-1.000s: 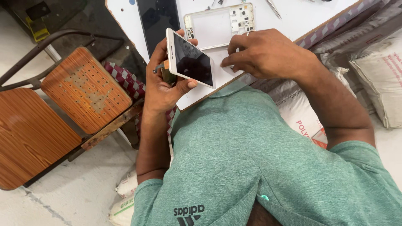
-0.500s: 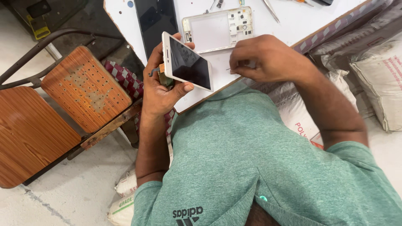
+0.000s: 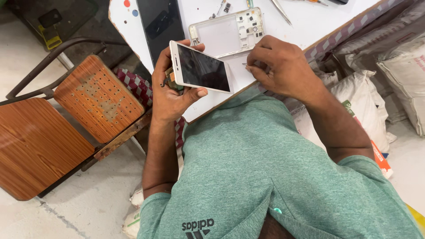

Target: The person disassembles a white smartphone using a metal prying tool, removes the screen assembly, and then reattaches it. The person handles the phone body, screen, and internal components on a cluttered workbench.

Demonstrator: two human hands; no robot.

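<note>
Since a moment ago the phone (image 3: 201, 68) has tipped flatter: its dark screen now faces up and its long side runs left to right, where before it stood more on edge. The left hand (image 3: 170, 90) is clamped on it, thumb over the lower edge near the middle, fingers wrapped behind the white end at upper centre of the frame. Something small and greenish shows behind those fingers; I cannot tell what it is.

The right hand (image 3: 281, 66) has slid left and sits nearer the phone's right end, close to it but not touching. Its fingertips are pinched together on a thin metal bit (image 3: 244, 64) that pokes out toward the phone; what that piece is, I cannot make out.

Both hands hover over the near edge of the white table (image 3: 310, 26), which cuts diagonally from upper right down to centre. Just above the phone, flat on the table, lies a white phone frame (image 3: 221, 37) with small parts along its right side. To its left lies a black panel (image 3: 159, 24), reaching the top of the frame. Tweezers (image 3: 281, 11) rest near the top edge, well apart from the hands.

At left, a wooden chair (image 3: 88, 97) stands close beside the left forearm, leaving little room on that side. At right, pale sacks (image 3: 367, 102) crowd under the right arm. The table between frame and tweezers is bare.
</note>
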